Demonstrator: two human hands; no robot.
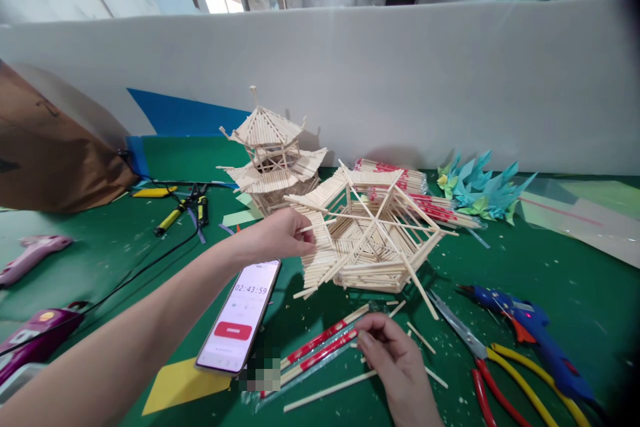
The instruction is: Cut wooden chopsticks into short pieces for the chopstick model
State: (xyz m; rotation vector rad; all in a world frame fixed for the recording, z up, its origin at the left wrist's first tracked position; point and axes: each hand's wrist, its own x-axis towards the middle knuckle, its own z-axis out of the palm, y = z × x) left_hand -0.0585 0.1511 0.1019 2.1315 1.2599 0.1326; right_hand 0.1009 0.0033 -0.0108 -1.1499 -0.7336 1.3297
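My left hand is closed in a pinch on a thin wooden stick, over the slatted left side of a wooden stick frame. This open, many-sided frame has roof slats on its left and back and bare spokes on its right. In front of it, my right hand is closed, thumb against fingers, at the end of wrapped chopsticks with red labels; what it pinches cannot be made out. A loose stick and short cut pieces lie around it. Behind stands a tiered stick pagoda.
A phone showing a timer lies left of the chopsticks. Pliers-like cutters and a blue glue gun lie right. Pink and purple tools, a black cable and wire strippers lie left. Blue paper leaves stand behind.
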